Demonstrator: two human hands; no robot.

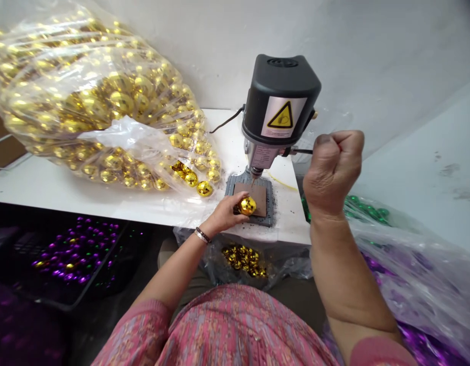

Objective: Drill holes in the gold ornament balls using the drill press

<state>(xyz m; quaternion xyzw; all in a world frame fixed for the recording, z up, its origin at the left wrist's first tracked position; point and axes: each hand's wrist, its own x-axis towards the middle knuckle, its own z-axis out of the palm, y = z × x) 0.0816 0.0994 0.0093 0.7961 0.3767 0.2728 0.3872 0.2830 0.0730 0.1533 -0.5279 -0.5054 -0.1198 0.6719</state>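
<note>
My left hand (226, 214) grips a shiny gold bauble (247, 205) just below the drill bit (253, 178) of a black benchtop drill press (280, 99). The bauble rests over a brown pad (254, 197) on the press's grey base (268, 208). My right hand (333, 170) is a closed fist around the end of the metal feed lever (303, 151) on the side of the press. The bit's tip and the bauble look slightly apart, though the exact gap is hard to judge.
A large clear bag of gold baubles (93, 112) lies on the white table (48, 185) at left. Below sit a black crate of purple baubles (74, 251) and a bag of gold baubles (244, 262). A bag of green and purple baubles (402, 264) lies at right.
</note>
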